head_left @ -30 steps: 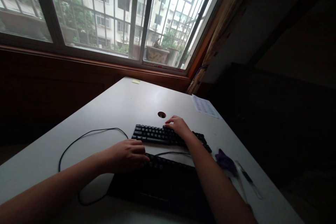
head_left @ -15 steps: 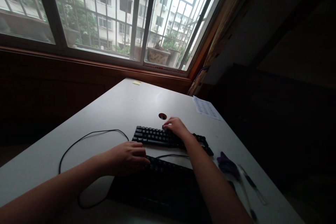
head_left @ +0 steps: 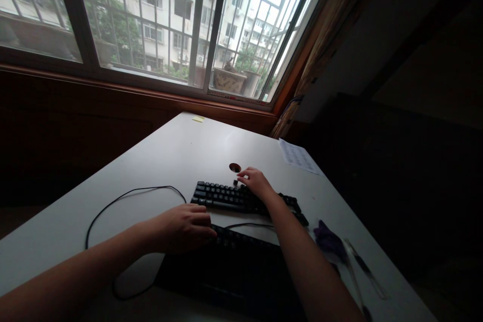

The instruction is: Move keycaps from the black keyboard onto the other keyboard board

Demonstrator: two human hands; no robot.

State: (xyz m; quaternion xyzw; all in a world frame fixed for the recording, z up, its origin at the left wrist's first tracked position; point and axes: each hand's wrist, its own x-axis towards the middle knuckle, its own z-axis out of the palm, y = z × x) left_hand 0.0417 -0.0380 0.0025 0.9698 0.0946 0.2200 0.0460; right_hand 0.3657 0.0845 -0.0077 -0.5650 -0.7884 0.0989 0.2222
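Note:
My left hand is closed over the back left part of a black keyboard, which lies dark at the front of the desk. Beyond it, black keycaps sit in tight rows, partly covered by my right hand. That hand hovers at their back edge, thumb and forefinger apart with nothing between them. A single small black keycap rests just left of its fingertips, at the back of the rows. The near keyboard's detail is lost in shadow.
A black cable loops over the white desk on the left. A round hole lies behind the keycaps. At right are a purple cloth and a thin tool; a printed paper lies at the far right edge.
My right hand has let go of the small keycap and drawn slightly to the right, with its fingers parted. My left hand has stayed on the keyboard.

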